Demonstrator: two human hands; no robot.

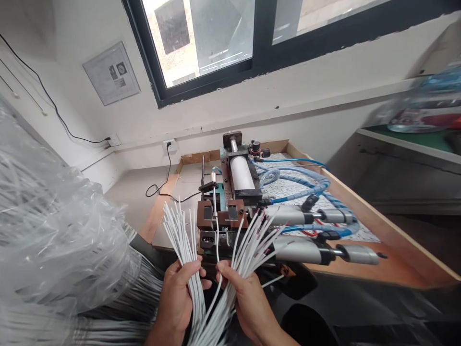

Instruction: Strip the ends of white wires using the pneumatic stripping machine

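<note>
My left hand [182, 288] is closed round a bundle of white cables [185, 247], their ends fanned upward. Another bundle of white cables [248, 250] lies in my right hand [243, 293], some of its ends showing reddish tips. Between my right thumb and fingers, a single white cable [217, 240] is pinched, its upper end reaching the brown jaw block [205, 216] of a pneumatic machine [241, 175]. Whether that end sits inside the jaws I cannot tell. Both hands are just in front of the machine, and the bundles cross below them.
Silver air cylinders [298, 250] stick out to the right of the machine, with blue hoses [306, 185] behind. A wooden-edged tray [403, 240] surrounds it. Plastic-wrapped cable bundles [118, 293] crowd the left. A green-topped shelf [389, 134] stands at right, below the window.
</note>
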